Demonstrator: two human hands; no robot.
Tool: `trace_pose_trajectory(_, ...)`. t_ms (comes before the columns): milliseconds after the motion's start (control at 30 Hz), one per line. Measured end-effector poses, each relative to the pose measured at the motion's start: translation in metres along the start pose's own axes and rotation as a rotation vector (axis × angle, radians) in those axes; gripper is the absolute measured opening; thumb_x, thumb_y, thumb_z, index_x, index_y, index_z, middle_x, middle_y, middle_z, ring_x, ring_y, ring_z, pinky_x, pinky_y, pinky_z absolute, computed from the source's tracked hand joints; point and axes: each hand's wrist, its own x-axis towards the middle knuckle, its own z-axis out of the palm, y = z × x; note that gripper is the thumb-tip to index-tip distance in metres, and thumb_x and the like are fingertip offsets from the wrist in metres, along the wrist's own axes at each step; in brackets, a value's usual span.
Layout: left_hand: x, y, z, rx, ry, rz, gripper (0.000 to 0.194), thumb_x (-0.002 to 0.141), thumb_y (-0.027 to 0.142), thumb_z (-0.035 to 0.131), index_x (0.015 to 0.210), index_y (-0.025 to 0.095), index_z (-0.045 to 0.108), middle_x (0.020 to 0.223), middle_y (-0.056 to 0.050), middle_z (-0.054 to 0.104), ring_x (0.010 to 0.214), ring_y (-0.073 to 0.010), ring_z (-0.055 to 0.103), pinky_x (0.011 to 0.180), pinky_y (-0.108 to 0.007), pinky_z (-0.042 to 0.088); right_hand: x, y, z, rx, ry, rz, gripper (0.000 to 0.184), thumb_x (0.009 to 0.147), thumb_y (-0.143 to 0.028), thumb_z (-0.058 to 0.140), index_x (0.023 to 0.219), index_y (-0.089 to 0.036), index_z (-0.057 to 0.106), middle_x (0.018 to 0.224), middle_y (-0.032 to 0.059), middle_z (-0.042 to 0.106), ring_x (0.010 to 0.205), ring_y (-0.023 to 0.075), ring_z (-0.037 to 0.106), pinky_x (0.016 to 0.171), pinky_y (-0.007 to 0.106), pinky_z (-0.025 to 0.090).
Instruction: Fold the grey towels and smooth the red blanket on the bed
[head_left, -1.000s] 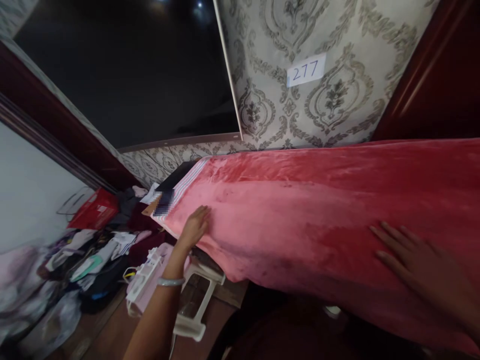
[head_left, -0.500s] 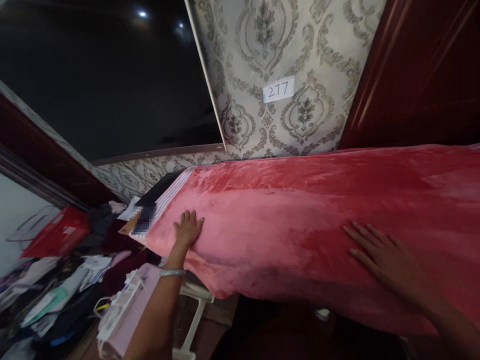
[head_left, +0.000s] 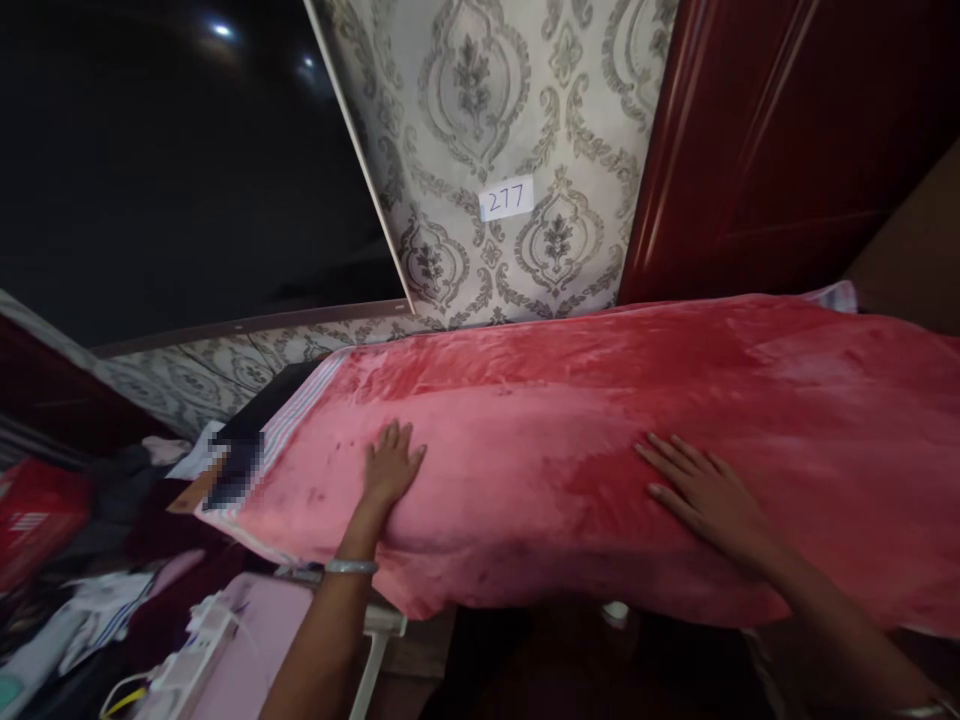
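Observation:
A red and pink plush blanket (head_left: 480,430) is spread over a long raised surface along the wall, with its front edge hanging down. Striped trim runs along its left end. My left hand (head_left: 391,465) lies flat on the pink part, fingers spread, a bangle on the wrist. On the darker red area to the right, my right hand (head_left: 701,490) rests palm down with its fingers stretched out. Neither hand grips the cloth. What supports the blanket is mostly hidden beneath it.
A large dark television screen (head_left: 195,170) hangs at the left. Patterned wallpaper carries a paper label (head_left: 506,198) reading 277. Dark red wood panelling (head_left: 750,150) stands at the right. At lower left are a white power strip (head_left: 191,650), piled clothes (head_left: 105,620) and a red bag (head_left: 37,520).
The view has swung to the right, so more of the blanket's right end shows. My left hand has slid a little rightward over the blanket; my right hand stays flat on it.

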Motion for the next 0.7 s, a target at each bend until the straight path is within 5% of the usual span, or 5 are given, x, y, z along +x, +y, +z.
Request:
trace_pose_trajectory(100,0.0,-0.015,0.0,0.058,0.063,-0.121,0.062,0.1,0.045,0.031,0.153,0.013,0.039,0.162,-0.021,0.03,0.149,-0.0354,0.028,0.116,-0.06,0.028,0.012,-0.004,-0.007,0.057,-0.045,0.054,0.061,0.095,-0.053,0.032,0.151,-0.032,0.045,0.155,0.0049,0.043,0.144,0.0307,0.038,0.112,0.06,0.035)
trace_pose_trajectory(200,-0.001,-0.015,-0.001,0.086,0.091,-0.127,0.062,0.1,0.045,0.031,0.151,0.012,0.04,0.16,-0.021,0.033,0.148,-0.0368,0.031,0.115,-0.06,0.03,0.034,-0.033,-0.022,0.117,-0.02,0.08,0.06,0.098,-0.047,0.031,0.151,-0.024,0.047,0.153,0.011,0.045,0.142,0.032,0.04,0.113,0.058,0.036)
trace_pose_trajectory(433,0.001,-0.013,-0.006,0.09,0.089,-0.107,0.063,0.1,0.044,0.024,0.151,0.011,0.04,0.16,-0.021,0.034,0.147,-0.0356,0.031,0.113,-0.059,0.032,0.088,-0.122,-0.031,0.18,-0.184,-0.176,0.062,0.1,-0.05,0.038,0.155,-0.02,0.04,0.162,0.011,0.028,0.151,0.032,0.02,0.121,0.058,0.016)
trace_pose_trajectory(567,0.004,-0.015,-0.007,0.086,0.07,-0.108,0.067,0.099,0.045,0.017,0.152,0.009,0.037,0.161,-0.02,0.032,0.148,-0.0355,0.03,0.114,-0.058,0.031,0.094,-0.115,-0.021,0.234,-0.23,-0.21,0.066,0.101,-0.058,0.035,0.158,-0.023,0.034,0.164,0.0082,0.025,0.152,0.0296,0.016,0.122,0.056,0.011)
trace_pose_trajectory(700,0.008,-0.015,-0.006,0.064,0.064,-0.109,0.069,0.099,0.044,0.014,0.153,0.008,0.035,0.162,-0.022,0.029,0.148,-0.0371,0.029,0.114,-0.06,0.031,0.089,-0.068,-0.024,0.196,-0.206,-0.125,0.064,0.102,-0.059,0.033,0.157,-0.028,0.035,0.163,0.0061,0.028,0.151,0.0297,0.019,0.121,0.058,0.013)
